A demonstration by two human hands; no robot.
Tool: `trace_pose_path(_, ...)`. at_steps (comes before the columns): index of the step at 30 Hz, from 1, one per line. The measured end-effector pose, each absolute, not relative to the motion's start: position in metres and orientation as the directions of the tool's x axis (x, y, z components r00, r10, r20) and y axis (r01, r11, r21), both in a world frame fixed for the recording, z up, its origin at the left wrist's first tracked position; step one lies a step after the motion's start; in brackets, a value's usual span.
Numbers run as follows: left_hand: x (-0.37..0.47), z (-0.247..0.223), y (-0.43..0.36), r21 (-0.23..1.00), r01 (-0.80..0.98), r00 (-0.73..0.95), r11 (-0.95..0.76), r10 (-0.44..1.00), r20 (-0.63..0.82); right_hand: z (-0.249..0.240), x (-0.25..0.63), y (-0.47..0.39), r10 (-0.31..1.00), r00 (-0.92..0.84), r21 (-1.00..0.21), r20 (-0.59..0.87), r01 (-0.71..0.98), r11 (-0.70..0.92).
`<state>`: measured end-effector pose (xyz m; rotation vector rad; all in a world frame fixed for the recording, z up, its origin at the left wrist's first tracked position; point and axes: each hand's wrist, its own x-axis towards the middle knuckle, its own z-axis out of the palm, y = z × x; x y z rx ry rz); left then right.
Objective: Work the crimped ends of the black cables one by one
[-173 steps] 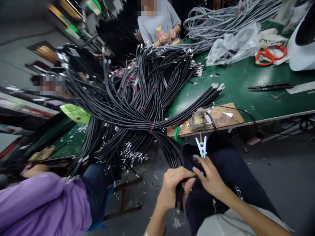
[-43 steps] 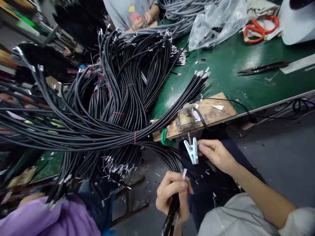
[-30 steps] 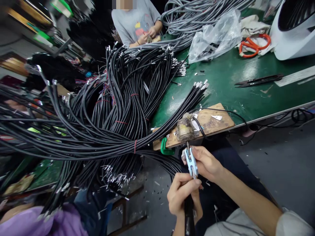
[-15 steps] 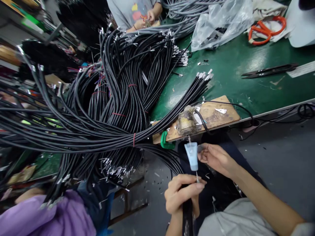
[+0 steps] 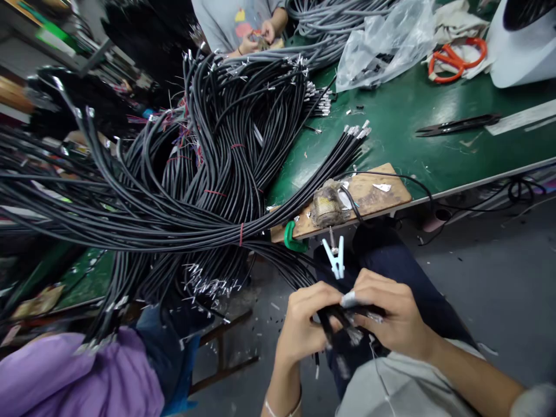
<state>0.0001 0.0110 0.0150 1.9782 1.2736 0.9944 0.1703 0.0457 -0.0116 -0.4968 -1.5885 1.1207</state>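
Observation:
Above my lap, my left hand (image 5: 304,321) is closed around black cables (image 5: 325,324), whose lower parts are smeared by motion. My right hand (image 5: 391,307) meets it from the other side, fingers bent and closed at the cable ends, where silvery foil-like strands (image 5: 355,335) show. A grey covering (image 5: 348,299) sits on a right fingertip. Just beyond both hands, a light-blue clip (image 5: 334,260) with two splayed legs hangs from the shaft of a small motor (image 5: 328,205). Neither hand touches the clip.
The motor is fixed to a wooden board (image 5: 377,194) at the green table's edge, beside a green clamp (image 5: 294,237). Large black cable bundles (image 5: 226,168) fill the left. Snips (image 5: 458,124) and orange-handled scissors (image 5: 456,61) lie right. Two other people sit nearby.
The clip, a blurred cone before, now shows two distinct legs. My left hand has moved up away from beneath it, and my right hand has come down to join it at the cables.

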Motion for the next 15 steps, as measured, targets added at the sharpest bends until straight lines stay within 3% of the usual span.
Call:
trace_pose_path(3, -0.003, 0.012, 0.004, 0.795, 0.451, 0.236, -0.405, 0.914, 0.331, -0.016, 0.172, 0.05, 0.84, -0.31, -0.89, 0.445, -0.258, 0.376)
trace_pose_path(7, 0.004, 0.01, -0.003, 0.763, 0.513, 0.126, -0.394, 0.913, 0.388, -0.016, 0.173, 0.048, 0.844, -0.289, -0.891, 0.451, -0.203, 0.406)
trace_pose_path(15, 0.011, 0.01, -0.001, 0.691, 0.565, 0.155, -0.452, 0.88, 0.449, -0.019, 0.179, 0.044, 0.88, -0.334, -0.94, 0.337, -0.165, 0.298)
